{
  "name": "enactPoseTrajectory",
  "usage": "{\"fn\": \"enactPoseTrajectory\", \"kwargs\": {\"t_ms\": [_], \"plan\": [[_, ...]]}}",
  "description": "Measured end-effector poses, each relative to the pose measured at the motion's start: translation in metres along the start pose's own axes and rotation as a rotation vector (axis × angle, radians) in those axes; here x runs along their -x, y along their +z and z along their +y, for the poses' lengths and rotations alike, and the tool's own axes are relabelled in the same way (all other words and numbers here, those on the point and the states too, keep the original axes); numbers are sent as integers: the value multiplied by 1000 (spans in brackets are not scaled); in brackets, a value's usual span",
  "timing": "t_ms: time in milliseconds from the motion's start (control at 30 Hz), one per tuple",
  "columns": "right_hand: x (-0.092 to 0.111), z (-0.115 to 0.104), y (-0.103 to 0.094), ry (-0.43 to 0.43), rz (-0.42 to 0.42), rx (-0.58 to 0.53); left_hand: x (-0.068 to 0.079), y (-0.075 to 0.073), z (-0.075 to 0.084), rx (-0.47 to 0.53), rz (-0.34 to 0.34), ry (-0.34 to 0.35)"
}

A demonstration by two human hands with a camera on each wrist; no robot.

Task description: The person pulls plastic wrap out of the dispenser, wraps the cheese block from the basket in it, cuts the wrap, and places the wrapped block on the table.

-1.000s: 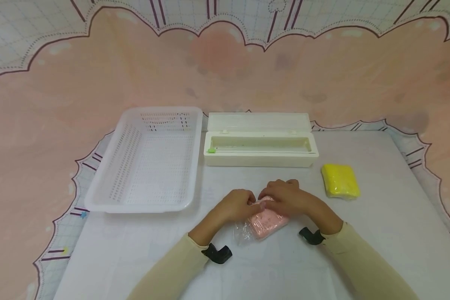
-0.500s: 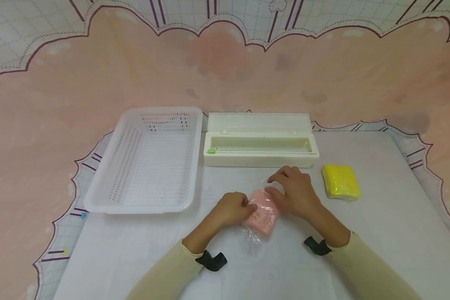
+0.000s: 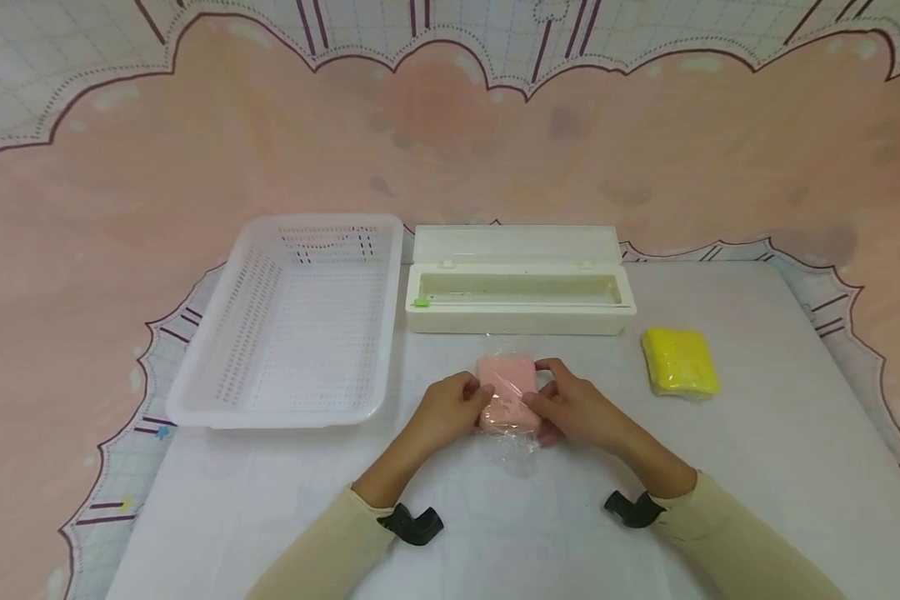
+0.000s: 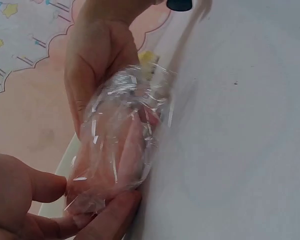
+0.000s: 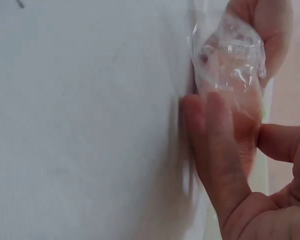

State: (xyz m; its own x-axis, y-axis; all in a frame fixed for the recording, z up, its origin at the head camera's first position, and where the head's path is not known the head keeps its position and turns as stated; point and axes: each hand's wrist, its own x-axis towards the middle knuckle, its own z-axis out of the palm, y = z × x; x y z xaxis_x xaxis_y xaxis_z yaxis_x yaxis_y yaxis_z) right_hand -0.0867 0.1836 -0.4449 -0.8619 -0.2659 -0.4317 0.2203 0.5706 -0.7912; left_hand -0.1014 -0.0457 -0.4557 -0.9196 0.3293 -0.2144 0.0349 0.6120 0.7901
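A pink block [image 3: 507, 392] in clear plastic wrap, like a packet of modelling clay, is held upright between both hands over the white table. My left hand [image 3: 450, 406] pinches its left side, thumb on the near face. The right hand [image 3: 573, 408] grips the opposite side, with its thumb in front and fingers spread along the edge and behind. Loose crinkled plastic [image 4: 127, 85] sticks out at the block's end in the left wrist view. In the right wrist view, fingers [image 5: 217, 145] and thumb close around the wrapped block.
A white perforated basket [image 3: 285, 414] stands at the left. Behind the hands sits a long white box [image 3: 521, 322] with its lid raised and a green slider [image 3: 421, 302] at its front left. A yellow wrapped packet [image 3: 679, 362] lies to the right.
The pink block has been turned from lying slanted to standing straight, and moved slightly away from the person. The right hand has regripped it on its right side.
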Motion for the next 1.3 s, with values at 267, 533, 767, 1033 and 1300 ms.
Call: {"fn": "enactPoseTrajectory", "kwargs": {"t_ms": [267,533,767,1033,1300], "plan": [[-3,-1,8,51,16,-117,-1,1,-5,167,-36,-61],[13,-5,9,94,23,-68,13,3,-6,459,-43,-132],[28,-1,8,-145,60,50,34,-3,-6,117,26,168],[22,2,19,-639,265,507,33,5,-5,-229,38,348],[9,4,19,-728,296,527,26,12,-4,-286,44,369]]}}
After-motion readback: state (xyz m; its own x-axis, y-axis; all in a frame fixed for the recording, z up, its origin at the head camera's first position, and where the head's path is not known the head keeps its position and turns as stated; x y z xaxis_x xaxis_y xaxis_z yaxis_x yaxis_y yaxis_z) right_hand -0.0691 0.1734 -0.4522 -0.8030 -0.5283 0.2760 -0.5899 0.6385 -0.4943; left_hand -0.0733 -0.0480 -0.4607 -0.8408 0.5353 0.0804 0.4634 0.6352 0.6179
